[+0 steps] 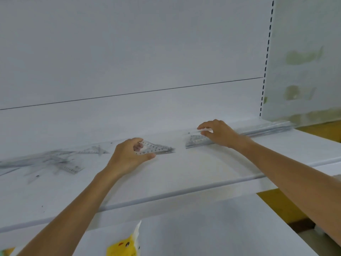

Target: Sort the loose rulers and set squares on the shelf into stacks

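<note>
Left grip: left hand pinches a clear set square at its blunt end, thumb below, fingers on top. The long point aims away from the grip, toward the other hand.
Right grip: right hand has its fingers curled over the near end of a clear stack. Looks like it's holding the top pieces, but they're see-through and blurry, so I can't say how many.
Gap: the two grips are near each other and not touching. The set square's tip stops just short of the stack.
Set square: low over the shelf, or resting on it. Honestly can't tell which.
Pile: the loose pile is well off to the outer side of the left grip, all smeared grey. There's plenty in it, so the sort is far from done imo.
Long rulers: a row of them runs on from the right grip along the back edge.
Packet: a yellow packet sits on the lower level, below both grips.
Risk 1: clear plastic on clear plastic is slick, so pushing the set square in from the side could shove the stack apart.
Risk 2: a two-finger pinch at one end lets the long point droop and catch the stack's edge.
Risk 3: a triangle landing on straight rulers mixes the stacks, and everything here looks alike.
</note>
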Demonstrator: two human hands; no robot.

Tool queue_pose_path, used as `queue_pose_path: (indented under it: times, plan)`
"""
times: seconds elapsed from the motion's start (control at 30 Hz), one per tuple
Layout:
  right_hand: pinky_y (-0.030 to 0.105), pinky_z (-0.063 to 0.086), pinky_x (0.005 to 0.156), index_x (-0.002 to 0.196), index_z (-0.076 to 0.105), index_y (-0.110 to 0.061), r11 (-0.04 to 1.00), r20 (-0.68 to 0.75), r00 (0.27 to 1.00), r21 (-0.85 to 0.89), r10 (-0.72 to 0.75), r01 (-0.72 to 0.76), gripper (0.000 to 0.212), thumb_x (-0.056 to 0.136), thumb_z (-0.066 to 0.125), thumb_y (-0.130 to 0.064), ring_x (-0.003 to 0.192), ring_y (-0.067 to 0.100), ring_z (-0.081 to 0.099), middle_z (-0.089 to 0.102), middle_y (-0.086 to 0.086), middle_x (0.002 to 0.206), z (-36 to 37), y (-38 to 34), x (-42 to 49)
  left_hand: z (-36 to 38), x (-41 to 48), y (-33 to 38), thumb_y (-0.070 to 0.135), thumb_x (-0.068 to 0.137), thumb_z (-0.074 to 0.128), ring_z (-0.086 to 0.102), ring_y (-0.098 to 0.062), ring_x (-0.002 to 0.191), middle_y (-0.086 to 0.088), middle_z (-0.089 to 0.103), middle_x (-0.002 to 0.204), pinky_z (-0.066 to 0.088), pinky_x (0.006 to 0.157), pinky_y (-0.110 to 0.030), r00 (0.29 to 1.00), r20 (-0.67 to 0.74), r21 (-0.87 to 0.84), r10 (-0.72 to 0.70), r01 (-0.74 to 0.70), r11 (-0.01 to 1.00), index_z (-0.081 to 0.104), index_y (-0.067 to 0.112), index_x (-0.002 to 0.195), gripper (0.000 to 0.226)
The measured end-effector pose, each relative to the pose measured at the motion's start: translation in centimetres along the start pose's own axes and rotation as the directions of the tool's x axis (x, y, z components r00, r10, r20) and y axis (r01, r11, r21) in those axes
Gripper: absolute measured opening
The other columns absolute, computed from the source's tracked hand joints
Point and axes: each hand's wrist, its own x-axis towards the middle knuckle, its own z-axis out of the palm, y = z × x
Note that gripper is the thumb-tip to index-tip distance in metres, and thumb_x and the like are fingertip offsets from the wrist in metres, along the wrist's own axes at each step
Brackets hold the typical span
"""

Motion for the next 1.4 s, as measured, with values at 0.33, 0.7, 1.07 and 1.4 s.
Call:
queue_pose_path:
  times: [0.33,0.7,1.07,1.4]
  plan:
    - [0.031,0.038,0.092,0.12,0.057,-0.016,0.999,-0.035,0.998,0.026,0.042,-0.041,0.034,0.093,0.037,-0.012,0.113,0.022,0.051,0.058,0.006,0.125,1.0,-1.6,-0.5,-2.5,-0.1,-1.8,0.049,0.066,0.076,0.051,-0.011,0.096,0.002,0.052,0.107,0.037,0.081,-0.023,0.997,-0.062,0.16,-0.042,0.051,0.986,0.053,0.017,0.125,0.07]
    - [0.039,0.031,0.1,0.125,0.049,-0.022,0.969,0.238,0.957,-0.145,-0.163,0.201,0.036,0.095,0.034,-0.036,0.126,0.023,0.036,0.047,0.003,0.131,6.1,-13.6,-6.3,-0.2,2.3,-2.3,0.049,0.067,0.075,0.052,-0.014,0.099,-0.005,0.052,0.115,0.038,0.082,-0.024,0.979,-0.137,0.038,-0.153,0.159,0.987,0.054,0.017,0.123,0.068]
    - [0.037,0.031,0.096,0.126,0.05,-0.023,0.973,0.195,0.965,-0.116,-0.175,0.2,0.037,0.094,0.034,-0.035,0.119,0.021,0.037,0.05,0.0,0.128,6.2,-13.7,-6.5,2.1,5.0,0.0,0.051,0.064,0.076,0.05,-0.01,0.096,0.005,0.054,0.106,0.041,0.084,-0.025,0.997,0.073,0.068,-0.04,0.035,0.997,0.059,0.022,0.114,0.061]
    - [0.033,0.032,0.092,0.121,0.053,-0.025,0.972,0.132,0.97,-0.085,-0.206,0.218,0.035,0.093,0.036,-0.037,0.114,0.017,0.04,0.054,-0.005,0.12,6.5,-13.3,-6.5,3.5,5.3,-0.1,0.052,0.066,0.074,0.051,-0.012,0.107,0.007,0.05,0.107,0.04,0.097,-0.034,0.998,-0.058,-0.024,-0.021,0.02,1.0,0.056,0.027,0.116,0.059]
